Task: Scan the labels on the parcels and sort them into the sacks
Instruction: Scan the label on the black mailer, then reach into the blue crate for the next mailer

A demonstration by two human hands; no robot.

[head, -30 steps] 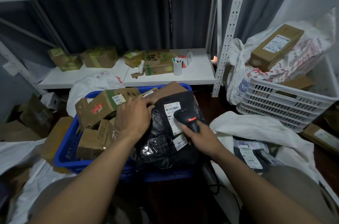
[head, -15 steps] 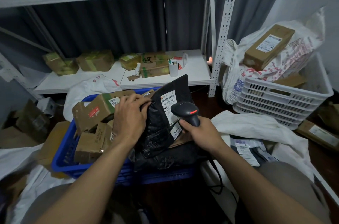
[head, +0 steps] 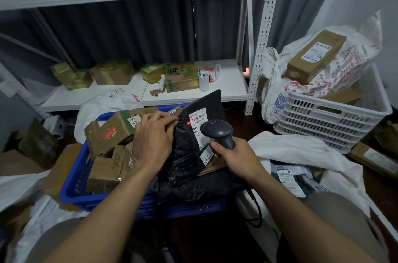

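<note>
My left hand [head: 153, 140] grips the left edge of a black plastic parcel [head: 187, 155] and holds it tilted upright over the blue crate [head: 71, 189]. Its white label [head: 197, 120] faces me, with a red scanner dot just left of it. My right hand [head: 234, 157] grips the handle of a black barcode scanner [head: 217, 131], whose head points at the label from close by. Several cardboard parcels [head: 112, 131] fill the crate. A white sack [head: 301, 148] lies open on the right with grey bagged parcels [head: 290, 176] in it.
A white slotted basket [head: 329, 120] at the right holds a printed sack and a long cardboard box [head: 314, 56]. Behind the crate a low white shelf [head: 228, 88] carries taped boxes and a cup. Another white sack [head: 107, 103] and loose cartons [head: 36, 146] lie at the left.
My left hand has lifted the black parcel from flat on the crate to tilted upright. The scanner has come up to the label, and a red dot now shows beside it.
</note>
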